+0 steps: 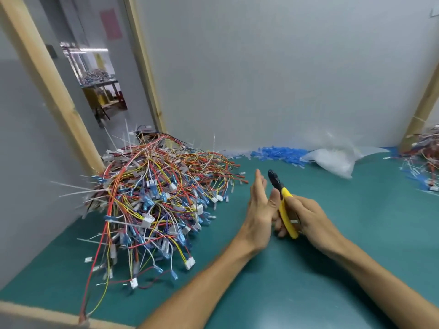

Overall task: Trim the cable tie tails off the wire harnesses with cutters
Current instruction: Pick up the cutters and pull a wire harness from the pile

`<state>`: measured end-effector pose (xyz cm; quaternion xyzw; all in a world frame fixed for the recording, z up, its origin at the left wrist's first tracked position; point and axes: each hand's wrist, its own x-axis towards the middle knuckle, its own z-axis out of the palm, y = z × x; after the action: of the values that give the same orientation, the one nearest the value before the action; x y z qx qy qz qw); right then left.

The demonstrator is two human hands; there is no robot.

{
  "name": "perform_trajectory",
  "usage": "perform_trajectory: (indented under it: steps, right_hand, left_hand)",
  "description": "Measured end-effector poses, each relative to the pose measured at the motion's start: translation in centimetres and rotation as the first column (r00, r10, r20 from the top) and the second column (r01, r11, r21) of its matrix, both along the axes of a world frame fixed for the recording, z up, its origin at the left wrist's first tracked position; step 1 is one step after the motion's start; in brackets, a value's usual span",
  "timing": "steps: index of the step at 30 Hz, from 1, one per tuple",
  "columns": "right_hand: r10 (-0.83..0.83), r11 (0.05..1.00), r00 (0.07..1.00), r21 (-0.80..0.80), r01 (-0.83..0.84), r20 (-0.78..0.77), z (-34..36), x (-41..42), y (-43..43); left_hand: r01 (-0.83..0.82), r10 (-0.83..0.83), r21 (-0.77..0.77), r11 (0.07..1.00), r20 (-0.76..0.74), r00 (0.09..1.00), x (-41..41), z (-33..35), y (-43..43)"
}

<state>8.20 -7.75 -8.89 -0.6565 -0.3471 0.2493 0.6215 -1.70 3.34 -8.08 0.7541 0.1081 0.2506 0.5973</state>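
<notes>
The surface (pixel 356 233) is covered with a teal mat that looks matt and smooth, like rubber or vinyl; its front edge is a strip of pale bare wood. The cutters (pixel 285 198) have yellow handles with a smooth, slightly glossy plastic coating and a dark metal head with a dull finish. The wire harnesses (pixel 152 200) are thin wires in smooth coloured plastic insulation, with white opaque plastic connectors and translucent blue plastic sleeves. The cable tie tails (pixel 127 130) are thin strips of whitish plastic. The bag (pixel 332 160) is clear thin plastic film, crinkled and shiny. The posts (pixel 46 74) are unpainted light wood with visible grain. The wall (pixel 261 67) is a grey panel, smooth and matt.
</notes>
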Motion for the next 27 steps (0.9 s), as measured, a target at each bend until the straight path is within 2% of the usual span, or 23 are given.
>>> perform_trajectory:
  steps: [4, 8, 9, 11, 13, 17, 19, 20, 21, 22, 24, 25, 27]
  right_hand:
    - [-0.17, 0.981, 0.97, 0.059, 0.183, -0.173, -0.4, 1.3, 0.4]
    - [-0.179, 0.972, 0.94, 0.092, 0.214, -0.29, -0.5, 2.3, 0.1]
    - [-0.166, 0.975, 0.942, 0.092, 0.2, -0.291, -0.5, 2.4, 0.1]
    - [-0.148, 0.979, 0.945, 0.09, 0.181, -0.292, -0.4, 2.4, 0.2]
    - [-0.123, 0.984, 0.95, 0.09, 0.155, -0.287, -0.4, 2.4, 0.2]
    - [-0.101, 0.988, 0.961, 0.087, 0.127, -0.259, -0.5, 2.5, 0.2]
    - [-0.088, 0.989, 0.965, 0.091, 0.113, -0.246, -0.6, 2.4, 0.2]
    - [-0.083, 0.99, 0.966, 0.088, 0.107, -0.243, -0.5, 2.4, 0.2]
    - [-0.083, 0.991, 0.966, 0.082, 0.106, -0.244, -0.5, 2.4, 0.2]
    - [-0.085, 0.991, 0.965, 0.077, 0.107, -0.247, -0.5, 2.4, 0.3]
    - [-0.088, 0.992, 0.963, 0.071, 0.109, -0.256, -0.7, 2.5, 0.2]
    - [-0.088, 0.991, 0.962, 0.07, 0.11, -0.258, -0.7, 2.5, 0.2]
    - [-0.09, 0.991, 0.962, 0.073, 0.112, -0.258, -0.7, 2.5, 0.2]
  left_hand:
    - [-0.178, 0.189, 0.224, 0.958, -0.027, 0.982, 0.0, -0.1, 1.9]
    - [-0.239, 0.271, 0.45, 0.86, -0.006, 0.963, -0.2, -0.6, 2.5]
    - [-0.242, 0.28, 0.546, 0.802, 0.015, 0.96, -0.5, -0.5, 2.5]
    - [-0.246, 0.293, 0.745, 0.62, 0.071, 0.954, -0.7, 0.3, 3.1]
    - [-0.252, 0.314, 0.864, 0.437, 0.116, 0.942, -0.8, 2.1, 4.1]
    - [-0.277, 0.455, 0.938, 0.207, 0.158, 0.876, -1.5, 8.8, 7.7]
    - [-0.342, 0.554, 0.94, 0.004, 0.282, 0.783, -2.6, 12.7, 10.8]
    - [-0.329, 0.615, 0.941, -0.084, 0.308, 0.725, -3.3, 14.5, 12.4]
    - [-0.275, 0.696, 0.952, -0.135, 0.288, 0.657, -4.0, 16.1, 14.1]
    - [-0.184, 0.78, 0.971, -0.152, 0.233, 0.581, -4.7, 17.4, 15.5]
    - [0.006, 0.895, 0.995, -0.103, 0.09, 0.437, -6.1, 18.5, 17.5]
    - [0.05, 0.915, 0.997, -0.057, 0.032, 0.403, -6.5, 18.5, 18.3]
    - [0.037, 0.904, 0.999, 0.04, -0.051, 0.423, -6.7, 18.4, 19.3]
